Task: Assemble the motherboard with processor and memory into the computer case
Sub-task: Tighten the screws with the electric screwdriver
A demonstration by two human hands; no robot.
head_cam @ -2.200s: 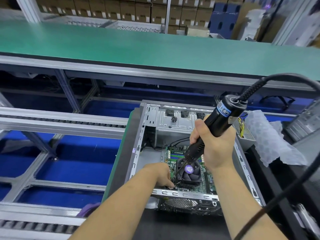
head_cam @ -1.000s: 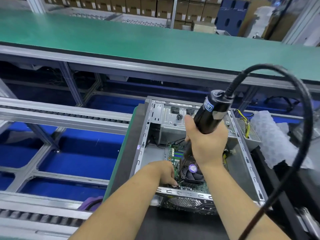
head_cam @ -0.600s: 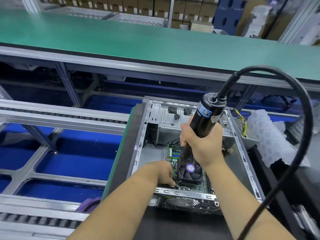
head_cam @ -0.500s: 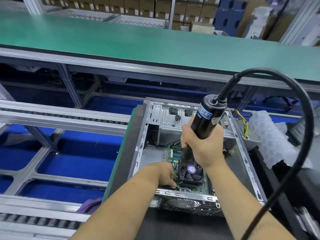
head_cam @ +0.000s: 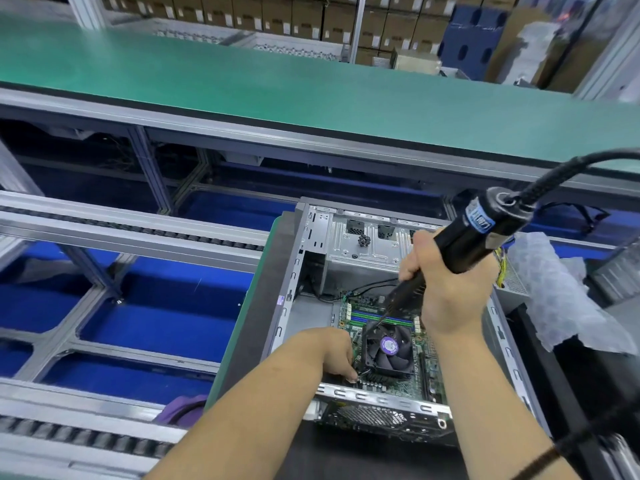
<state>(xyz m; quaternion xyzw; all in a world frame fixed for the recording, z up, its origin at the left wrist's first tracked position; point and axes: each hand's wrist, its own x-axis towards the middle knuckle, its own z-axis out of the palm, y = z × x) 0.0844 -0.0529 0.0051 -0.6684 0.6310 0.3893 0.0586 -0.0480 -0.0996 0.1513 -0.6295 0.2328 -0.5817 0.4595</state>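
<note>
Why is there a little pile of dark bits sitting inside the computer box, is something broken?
Nothing looks broken. The dark clump lies loose on the metal plate at the far end of the computer case; it is probably spare screws, though too small to be sure. The right hand grips an electric screwdriver over the motherboard.

So your right hand (head_cam: 446, 289) has swung the electric screwdriver (head_cam: 460, 244) over: it was standing fairly upright half a second ago, and now it leans hard to the right, with the bit down at the far-left corner of the CPU fan (head_cam: 389, 351) (cable trailing off right too).
</note>
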